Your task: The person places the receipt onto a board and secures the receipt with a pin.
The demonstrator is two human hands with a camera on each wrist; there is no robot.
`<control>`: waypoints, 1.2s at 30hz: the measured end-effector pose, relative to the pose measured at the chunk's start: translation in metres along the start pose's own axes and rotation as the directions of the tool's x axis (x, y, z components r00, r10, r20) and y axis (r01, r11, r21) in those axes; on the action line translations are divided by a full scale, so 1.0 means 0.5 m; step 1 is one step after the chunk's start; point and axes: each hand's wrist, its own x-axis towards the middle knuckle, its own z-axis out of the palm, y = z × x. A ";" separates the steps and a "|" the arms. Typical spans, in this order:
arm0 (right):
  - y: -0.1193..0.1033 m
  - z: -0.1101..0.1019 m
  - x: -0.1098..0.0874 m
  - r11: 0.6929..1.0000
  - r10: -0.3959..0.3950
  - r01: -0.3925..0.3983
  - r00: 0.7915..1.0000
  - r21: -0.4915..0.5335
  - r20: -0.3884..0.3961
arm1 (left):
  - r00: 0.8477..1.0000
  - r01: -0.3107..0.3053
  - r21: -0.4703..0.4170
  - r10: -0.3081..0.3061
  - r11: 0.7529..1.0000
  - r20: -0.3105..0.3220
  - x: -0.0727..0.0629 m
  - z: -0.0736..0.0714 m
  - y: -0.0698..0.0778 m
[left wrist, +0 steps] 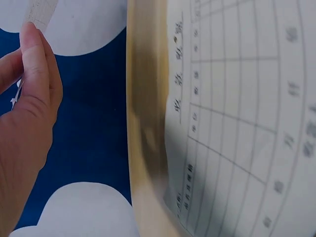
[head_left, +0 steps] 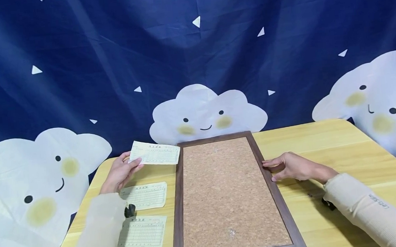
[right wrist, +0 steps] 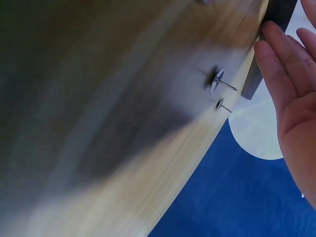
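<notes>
My left hand [head_left: 119,173] pinches a pale printed receipt slip [head_left: 160,153] by its left end, thumb on top. The slip hangs above the table beside the upper left corner of a cork board [head_left: 231,194] in a dark wooden frame. Two similar slips, an upper one [head_left: 149,196] and a lower one [head_left: 144,234], lie left of the board, partly covered by my left sleeve. My right hand [head_left: 293,166] touches the board's right frame edge with its fingertips, fingers fairly straight. Thumbtacks [right wrist: 216,81] stand point up on the table near it in the right wrist view.
The board lies on a light wooden table [head_left: 311,141]. Behind the table hangs a dark blue curtain [head_left: 164,44] with white cloud prints. Two small pale marks show on the cork, near its top and bottom.
</notes>
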 end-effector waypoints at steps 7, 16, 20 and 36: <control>-0.008 -0.016 0.008 0.998 -0.001 0.001 1.000 -0.070 0.007 | 1.000 0.003 -0.029 -0.003 1.000 0.008 0.001 0.014 0.004; -0.015 -0.024 0.028 1.000 -0.001 0.001 1.000 -0.010 -0.031 | 1.000 -0.013 -0.017 0.013 1.000 0.007 0.006 0.025 -0.005; -0.018 -0.025 0.039 1.000 0.000 -0.002 0.998 -0.023 -0.059 | 1.000 -0.025 -0.017 0.026 1.000 0.013 0.010 0.033 -0.003; -0.046 -0.005 0.099 1.000 0.013 -0.011 0.996 0.019 -0.090 | 0.999 -0.032 -0.015 0.032 0.999 0.004 0.014 0.051 0.002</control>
